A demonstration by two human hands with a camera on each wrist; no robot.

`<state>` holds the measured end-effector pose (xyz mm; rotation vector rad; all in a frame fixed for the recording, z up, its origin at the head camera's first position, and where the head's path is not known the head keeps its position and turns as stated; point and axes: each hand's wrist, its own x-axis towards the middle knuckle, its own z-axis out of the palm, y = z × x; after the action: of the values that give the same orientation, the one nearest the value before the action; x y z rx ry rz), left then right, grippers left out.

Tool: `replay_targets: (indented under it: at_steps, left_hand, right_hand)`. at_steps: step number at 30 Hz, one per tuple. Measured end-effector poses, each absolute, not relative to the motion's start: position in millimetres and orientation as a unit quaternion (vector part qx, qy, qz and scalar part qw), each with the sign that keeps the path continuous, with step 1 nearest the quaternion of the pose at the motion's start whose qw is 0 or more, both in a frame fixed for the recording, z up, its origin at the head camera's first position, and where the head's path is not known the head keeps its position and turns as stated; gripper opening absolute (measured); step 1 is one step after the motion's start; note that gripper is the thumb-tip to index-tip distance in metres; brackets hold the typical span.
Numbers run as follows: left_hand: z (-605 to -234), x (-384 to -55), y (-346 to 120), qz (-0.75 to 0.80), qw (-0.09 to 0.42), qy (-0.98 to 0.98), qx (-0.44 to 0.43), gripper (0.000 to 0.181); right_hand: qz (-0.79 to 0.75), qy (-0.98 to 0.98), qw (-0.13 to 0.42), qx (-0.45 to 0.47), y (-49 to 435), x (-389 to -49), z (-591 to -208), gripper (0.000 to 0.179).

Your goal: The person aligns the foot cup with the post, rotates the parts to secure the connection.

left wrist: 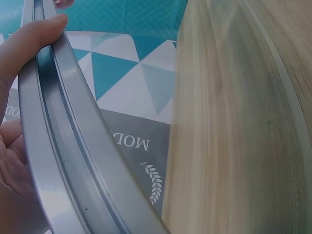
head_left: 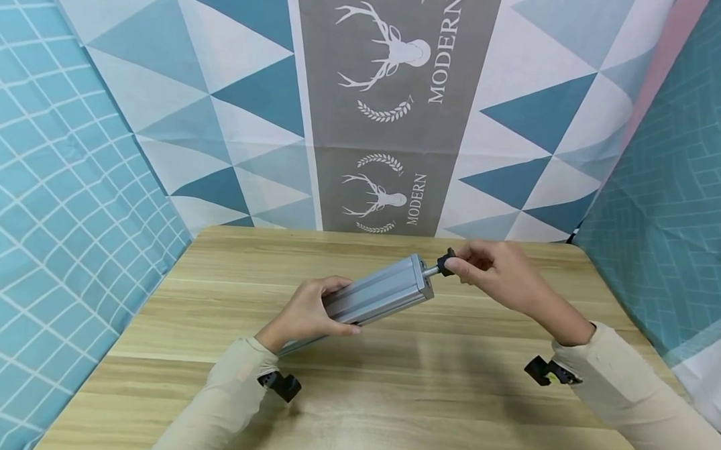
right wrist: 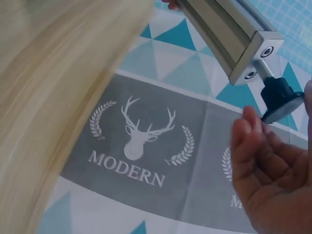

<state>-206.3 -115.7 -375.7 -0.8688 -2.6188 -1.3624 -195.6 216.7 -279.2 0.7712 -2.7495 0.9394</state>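
A silver aluminium profile [head_left: 384, 290] with grooved sides is held tilted above the table, its capped end pointing up to the right. My left hand [head_left: 308, 309] grips it around the lower part, the thumb along the near side. A threaded stud [right wrist: 264, 69] joins the profile's end plate [right wrist: 251, 53] to a black levelling foot [right wrist: 280, 97]. At the foot, my right hand [head_left: 506, 275] pinches the black base between thumb and fingers. Up close in the left wrist view, the profile's long groove [left wrist: 63, 117] passes under the left thumb. Its lower end is partly hidden behind the left hand and sleeve.
Beneath both hands is a wooden table [head_left: 389, 401]. A patterned cloth with deer prints [head_left: 398, 52] hangs behind its far edge. Blue tiled-pattern cloths [head_left: 42, 171] stand at the left and right sides. Black mounts are strapped at both wrists.
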Motion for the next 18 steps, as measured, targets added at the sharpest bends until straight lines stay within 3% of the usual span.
replay_targets:
  at_steps: [4,10,18]
  left_hand:
    - [-375.4,-206.6,-115.6,-0.441,0.028,-0.852,-0.280,0.068]
    - [-374.4,-207.1,-118.3,-0.439,0.025,-0.854,-0.279,0.068]
    - [-373.7,-206.1,-119.8,-0.435,0.023,-0.856,-0.279,0.069]
  right_hand:
    - [0.297,-0.910,0.050,0.285,219.9,-196.8,-276.9,0.030]
    - [0.295,-0.888,0.019,0.354,227.3,-196.6,-271.1,0.063]
    - [0.291,-0.860,0.065,0.414,227.8,-199.6,-270.4,0.060]
